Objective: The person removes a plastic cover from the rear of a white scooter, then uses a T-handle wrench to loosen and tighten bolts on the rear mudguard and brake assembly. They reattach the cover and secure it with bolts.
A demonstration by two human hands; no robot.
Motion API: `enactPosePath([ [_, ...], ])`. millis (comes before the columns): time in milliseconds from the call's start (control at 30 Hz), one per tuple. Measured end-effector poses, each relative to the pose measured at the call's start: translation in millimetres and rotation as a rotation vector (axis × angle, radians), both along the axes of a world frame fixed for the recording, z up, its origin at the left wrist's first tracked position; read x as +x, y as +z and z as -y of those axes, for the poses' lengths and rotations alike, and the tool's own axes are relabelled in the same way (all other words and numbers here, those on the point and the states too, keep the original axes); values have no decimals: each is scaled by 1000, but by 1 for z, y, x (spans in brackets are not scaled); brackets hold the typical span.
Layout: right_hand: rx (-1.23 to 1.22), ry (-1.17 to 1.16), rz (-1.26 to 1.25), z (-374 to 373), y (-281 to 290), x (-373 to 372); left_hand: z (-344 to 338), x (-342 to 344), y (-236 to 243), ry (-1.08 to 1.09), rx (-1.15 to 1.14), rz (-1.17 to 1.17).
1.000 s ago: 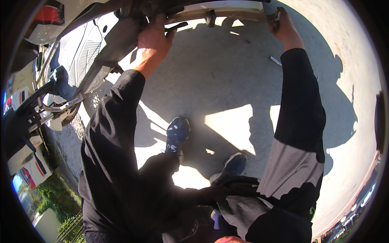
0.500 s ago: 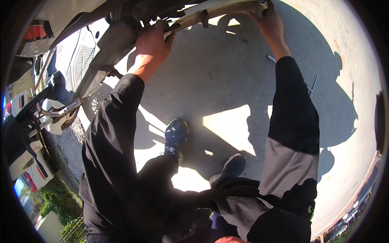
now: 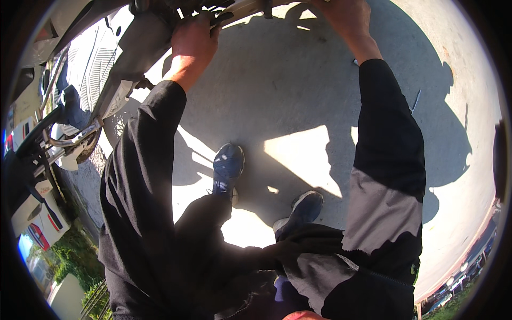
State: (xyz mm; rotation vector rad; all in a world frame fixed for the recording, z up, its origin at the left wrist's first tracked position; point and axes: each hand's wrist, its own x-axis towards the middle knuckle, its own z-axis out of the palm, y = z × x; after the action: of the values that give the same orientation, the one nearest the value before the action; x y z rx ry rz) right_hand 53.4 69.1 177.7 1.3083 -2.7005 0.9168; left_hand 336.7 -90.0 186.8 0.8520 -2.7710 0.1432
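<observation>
A long, curved body panel (image 3: 242, 8), pale on its inner side with dark clips, stretches along the top edge beside a scooter (image 3: 98, 69). My left hand (image 3: 193, 47) is closed around the panel's left part, close to the scooter's dark underside; its fingertips are partly hidden. Farther right, my right hand (image 3: 349, 22) grips the panel's other end, with most of its fingers cut off by the picture's top edge. The scooter's ribbed footboard shines in the sun left of my left hand.
Thin metal tools lie on the concrete floor (image 3: 277, 101), one a rod (image 3: 416, 101) right of my right forearm. My shoes (image 3: 228, 168) stand below, amid shadows and sunlit patches. Another white scooter (image 3: 45, 221) is at the left, with green plants (image 3: 69, 256) behind it.
Both hands and the panel sit higher in the picture, so more of the panel and my right fingers are cut off. My grips look the same.
</observation>
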Motion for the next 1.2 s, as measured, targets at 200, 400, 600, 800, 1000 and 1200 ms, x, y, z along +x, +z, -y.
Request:
enactPosePath([
  [200, -328, 62, 460, -22, -41, -18, -4, -14, -4, -16, -6, -133],
  [400, -220, 25, 478, -10, -59, -49, 0, -12, -5, 14, 34, -99],
  [600, -524, 80, 520, -5, 9, -19, 1, 1, -5, 28, -98, -17],
  [800, -495, 48, 575, 0, 33, -2, -42, 5, 24, -139, -40, -276],
  [1000, -633, -51, 340, 9, -5, 4, -92, 34, -4, 142, 910, -104],
  [1200, -694, -68, 524, 18, 15, 32, -43, -14, 0, 261, 1716, -930],
])
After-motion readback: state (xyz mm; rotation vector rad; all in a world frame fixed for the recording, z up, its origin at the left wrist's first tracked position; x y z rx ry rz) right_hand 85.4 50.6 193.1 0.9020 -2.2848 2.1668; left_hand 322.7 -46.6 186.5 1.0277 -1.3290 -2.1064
